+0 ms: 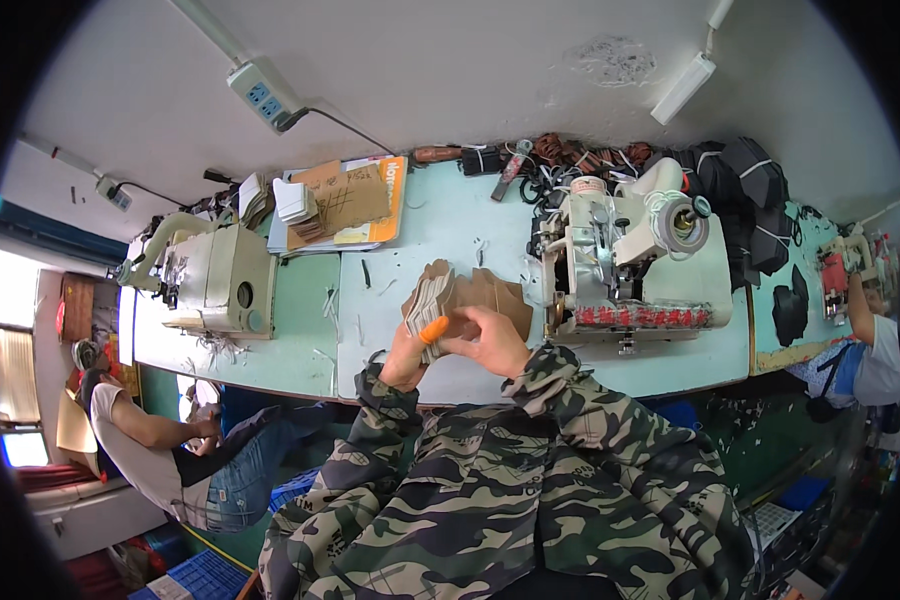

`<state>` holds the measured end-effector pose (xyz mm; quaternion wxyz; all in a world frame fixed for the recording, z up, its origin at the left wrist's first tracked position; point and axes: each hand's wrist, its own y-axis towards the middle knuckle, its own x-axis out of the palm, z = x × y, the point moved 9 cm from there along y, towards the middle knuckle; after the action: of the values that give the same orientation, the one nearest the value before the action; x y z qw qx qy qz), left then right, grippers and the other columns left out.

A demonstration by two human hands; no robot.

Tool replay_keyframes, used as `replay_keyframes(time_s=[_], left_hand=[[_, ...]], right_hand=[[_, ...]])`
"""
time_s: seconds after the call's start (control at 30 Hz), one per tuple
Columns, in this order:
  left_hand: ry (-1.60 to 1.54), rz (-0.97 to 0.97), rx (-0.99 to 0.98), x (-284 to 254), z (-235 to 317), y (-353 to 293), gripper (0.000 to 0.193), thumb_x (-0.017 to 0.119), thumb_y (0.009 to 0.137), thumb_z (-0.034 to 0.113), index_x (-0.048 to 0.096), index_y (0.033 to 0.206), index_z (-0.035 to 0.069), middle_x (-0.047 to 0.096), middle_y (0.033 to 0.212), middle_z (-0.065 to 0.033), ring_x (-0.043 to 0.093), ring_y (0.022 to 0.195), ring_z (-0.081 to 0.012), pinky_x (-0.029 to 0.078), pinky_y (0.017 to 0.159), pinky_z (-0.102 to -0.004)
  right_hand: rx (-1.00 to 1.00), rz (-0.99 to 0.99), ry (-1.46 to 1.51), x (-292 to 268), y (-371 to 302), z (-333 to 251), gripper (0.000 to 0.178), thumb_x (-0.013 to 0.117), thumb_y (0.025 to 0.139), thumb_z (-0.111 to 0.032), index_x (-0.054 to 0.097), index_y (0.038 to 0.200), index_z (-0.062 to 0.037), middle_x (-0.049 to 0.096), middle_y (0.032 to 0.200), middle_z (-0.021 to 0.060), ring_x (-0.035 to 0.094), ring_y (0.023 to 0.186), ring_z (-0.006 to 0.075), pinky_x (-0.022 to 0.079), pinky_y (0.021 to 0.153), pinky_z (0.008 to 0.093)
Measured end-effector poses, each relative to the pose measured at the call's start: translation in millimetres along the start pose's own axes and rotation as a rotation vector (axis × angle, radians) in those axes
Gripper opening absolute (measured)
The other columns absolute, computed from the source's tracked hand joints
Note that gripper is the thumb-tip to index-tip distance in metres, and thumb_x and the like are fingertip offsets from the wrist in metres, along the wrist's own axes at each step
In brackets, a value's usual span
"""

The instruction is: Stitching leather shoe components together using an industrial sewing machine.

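In front of me, my left hand (406, 356) is wrapped round a stack of shaped, wavy-edged cut pieces (431, 298) with pale edges and brown faces. An orange finger cover (434, 329) shows against the near side of this stack, apparently on my left thumb. My right hand (496, 342) is bent in from the right, its thumb and fingers closed at the stack's edge. Just beyond its knuckles spread more brown cut pieces (490, 291); whether they rest on the table or are partly held is hidden.
A sewing machine (635, 265) stands close on the right, another machine (220, 275) at left. Cardboard and papers (340, 200) lie at the back left. Black bundles (755, 190) crowd the back right. Thread scraps litter the pale table (380, 345). People sit at left (185, 440) and far right (875, 360).
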<state>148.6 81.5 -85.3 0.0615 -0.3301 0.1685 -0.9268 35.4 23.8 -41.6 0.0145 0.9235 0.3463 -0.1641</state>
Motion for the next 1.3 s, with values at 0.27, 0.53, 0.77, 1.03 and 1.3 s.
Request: replay_keyframes(time_s=[0.27, 0.53, 0.77, 1.03, 1.3], left_hand=[[0.052, 0.047, 0.032, 2.1, 9.6, -5.4, 0.048, 0.062, 0.094, 0.016, 0.046, 0.137, 0.000, 0.060, 0.122, -0.0077, 0.061, 0.107, -0.0176, 0.052, 0.092, -0.0307], [0.112, 0.051, 0.093, -8.8, 15.9, -4.5, 0.043, 0.059, 0.094, 0.011, 0.048, 0.135, -0.001, 0.060, 0.122, -0.0087, 0.061, 0.106, -0.0166, 0.051, 0.090, -0.0298], [0.167, 0.341, 0.061, -81.7, 27.3, -33.0, 0.038, 0.058, 0.096, 0.022, 0.049, 0.130, 0.006, 0.064, 0.112, -0.0113, 0.069, 0.093, -0.0266, 0.059, 0.069, -0.0366], [0.114, 0.355, 0.034, -87.7, 30.3, -40.2, 0.037, 0.054, 0.098, 0.021, 0.050, 0.131, 0.005, 0.063, 0.113, -0.0102, 0.068, 0.093, -0.0226, 0.057, 0.069, -0.0324], [0.086, 0.150, 0.042, -15.2, 29.2, -9.5, 0.052, 0.051, 0.101, 0.036, 0.041, 0.143, 0.007, 0.062, 0.113, -0.0067, 0.063, 0.087, -0.0130, 0.053, 0.066, -0.0264]], right_hand=[[0.104, -0.080, -0.131, 10.0, 2.2, 15.2, 0.046, 0.069, 0.081, -0.028, 0.059, 0.109, 0.0075, 0.068, 0.091, 0.0211, 0.067, 0.083, 0.0309, 0.053, 0.075, 0.0370], [-0.057, -0.038, 0.026, 14.7, 5.4, 3.1, 0.038, 0.069, 0.084, -0.024, 0.062, 0.110, 0.0030, 0.069, 0.087, 0.0157, 0.069, 0.075, 0.0246, 0.053, 0.069, 0.0346], [-0.096, 0.214, -0.346, 7.4, 9.7, 5.8, 0.024, 0.064, 0.082, -0.019, 0.058, 0.092, 0.0011, 0.058, 0.077, 0.0221, 0.061, 0.080, 0.0416, 0.047, 0.067, 0.0495], [-0.205, -0.098, -0.288, 72.9, 28.8, -5.4, 0.032, 0.070, 0.082, -0.027, 0.064, 0.093, 0.0021, 0.067, 0.084, 0.0174, 0.065, 0.083, 0.0380, 0.052, 0.074, 0.0437], [0.168, -0.289, 0.144, 40.5, 30.5, 2.7, 0.033, 0.073, 0.085, -0.017, 0.067, 0.109, 0.0059, 0.072, 0.091, 0.0105, 0.067, 0.082, 0.0141, 0.053, 0.067, 0.0287]])
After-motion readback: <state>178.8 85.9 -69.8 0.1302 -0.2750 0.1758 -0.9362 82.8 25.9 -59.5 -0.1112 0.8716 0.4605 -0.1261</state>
